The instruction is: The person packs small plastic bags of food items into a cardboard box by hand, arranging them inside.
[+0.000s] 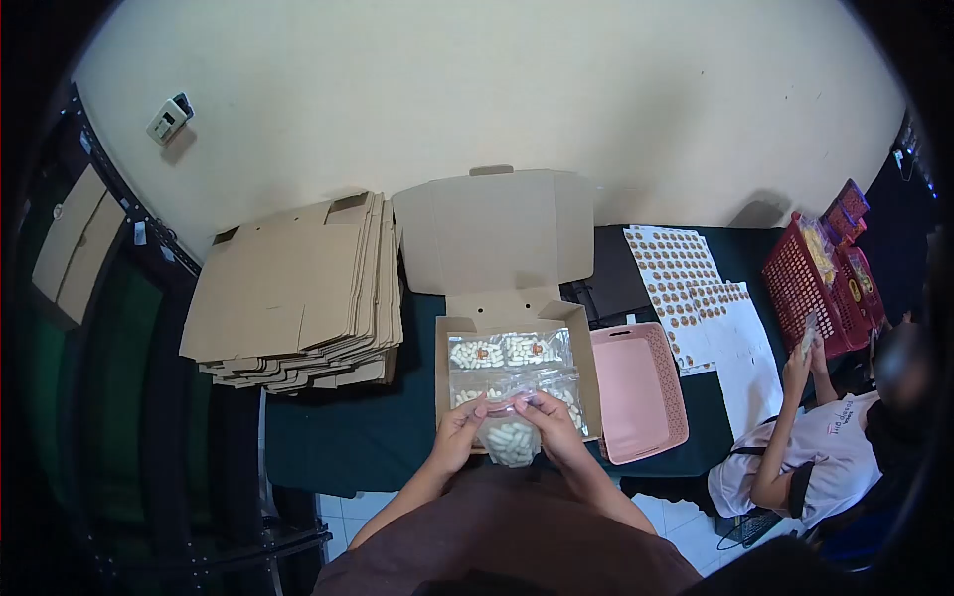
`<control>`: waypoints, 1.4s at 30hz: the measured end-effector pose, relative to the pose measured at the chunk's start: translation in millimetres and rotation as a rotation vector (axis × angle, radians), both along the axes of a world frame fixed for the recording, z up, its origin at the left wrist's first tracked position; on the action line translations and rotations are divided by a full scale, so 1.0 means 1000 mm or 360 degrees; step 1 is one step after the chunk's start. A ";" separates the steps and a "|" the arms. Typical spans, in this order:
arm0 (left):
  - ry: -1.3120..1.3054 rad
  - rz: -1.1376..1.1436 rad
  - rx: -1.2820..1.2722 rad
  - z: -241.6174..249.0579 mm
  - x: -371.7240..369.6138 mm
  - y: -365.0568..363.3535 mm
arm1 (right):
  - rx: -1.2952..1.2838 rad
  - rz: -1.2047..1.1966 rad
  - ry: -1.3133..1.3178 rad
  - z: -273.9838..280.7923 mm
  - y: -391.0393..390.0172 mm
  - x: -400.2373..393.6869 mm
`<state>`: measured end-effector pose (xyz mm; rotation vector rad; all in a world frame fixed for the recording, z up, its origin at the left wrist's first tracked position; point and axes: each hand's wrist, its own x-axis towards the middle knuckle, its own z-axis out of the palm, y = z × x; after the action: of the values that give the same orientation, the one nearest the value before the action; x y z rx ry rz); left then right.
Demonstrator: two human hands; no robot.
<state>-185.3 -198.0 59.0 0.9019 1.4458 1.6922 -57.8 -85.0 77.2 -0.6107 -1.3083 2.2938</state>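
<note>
My left hand (459, 433) and my right hand (550, 425) both pinch the top edge of a clear plastic bag (510, 440) filled with small white pieces. The bag hangs over the near edge of an open cardboard box (591, 382). Inside the box lie other clear bags of the same white pieces (509, 352), some with an orange sticker. The box's lid (494, 230) stands open against the wall.
A stack of flat cardboard blanks (298, 293) sits left of the box. An empty pink basket (639, 389) is to the right, then sticker sheets (686, 278) and a red basket (810, 288). A seated person (815, 447) at right holds a bag.
</note>
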 end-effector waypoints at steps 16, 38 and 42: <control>-0.0020 0.0231 -0.0078 -0.008 -0.011 0.002 | 0.0065 0.0082 -0.0056 -0.004 0.015 0.007; 0.0073 -0.0107 -0.0137 -0.068 0.018 0.012 | 0.0739 -0.0264 -0.0129 -0.015 -0.008 -0.018; -0.0805 -0.0031 -0.0031 -0.034 0.013 0.015 | 0.1764 -0.0474 -0.0629 -0.006 0.000 -0.013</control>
<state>-172.2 -182.7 24.8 0.4269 1.1027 1.7283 -71.0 -85.1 71.4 -0.7599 -2.1748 0.9540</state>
